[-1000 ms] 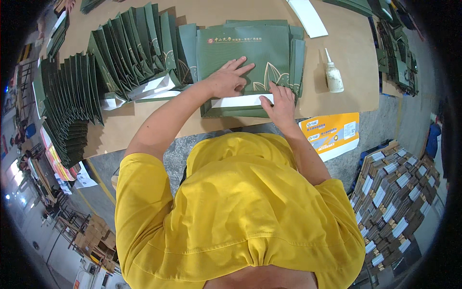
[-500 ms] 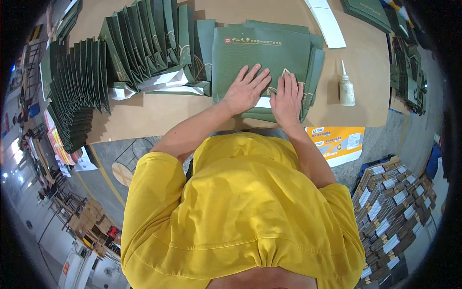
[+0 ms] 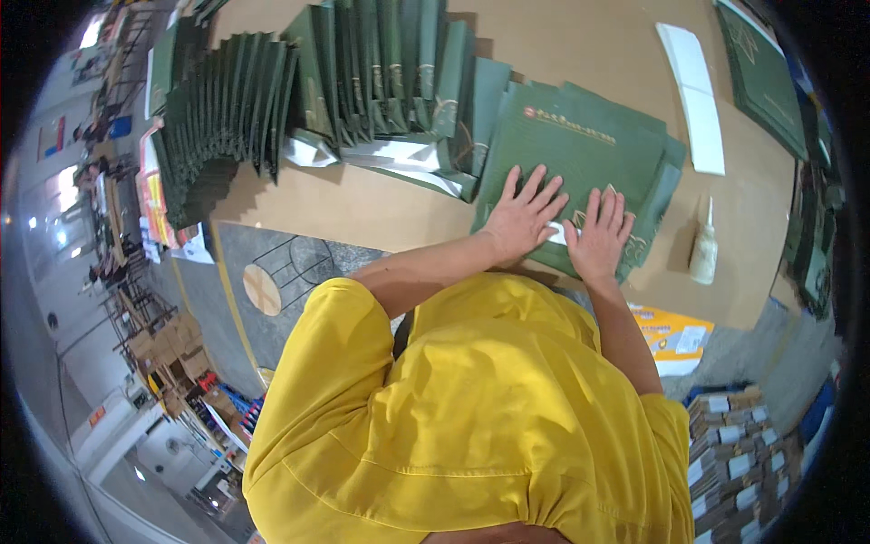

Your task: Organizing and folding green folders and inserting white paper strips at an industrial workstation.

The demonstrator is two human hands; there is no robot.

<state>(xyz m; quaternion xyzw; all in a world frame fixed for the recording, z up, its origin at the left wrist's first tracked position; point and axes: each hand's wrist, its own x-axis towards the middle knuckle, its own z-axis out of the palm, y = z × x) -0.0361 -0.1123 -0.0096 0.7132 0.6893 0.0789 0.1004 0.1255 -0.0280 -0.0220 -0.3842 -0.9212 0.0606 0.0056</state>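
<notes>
A flat green paper bag (image 3: 580, 136) with gold print tops a slightly fanned pile of similar bags in front of me. My left hand (image 3: 526, 218) lies on its lower part, fingers spread. Beside it, my right hand (image 3: 600, 234) rests flat near the bag's lower right, fingers stretched out. Between the two hands shows a white patch (image 3: 558, 234) at the bag's bottom end, partly covered by them. Neither hand grips anything.
Green bags (image 3: 390, 82) stand in a packed row at the left, some with white bottoms showing. Right of the pile are a glue bottle (image 3: 704, 252) with a thin nozzle and white card strips (image 3: 693, 109). More green bags (image 3: 761, 82) lie at the far right.
The whole view has tilted and shifted, so the table things appear farther right and lower. Both hands remain on the top bag in nearly the same place.
</notes>
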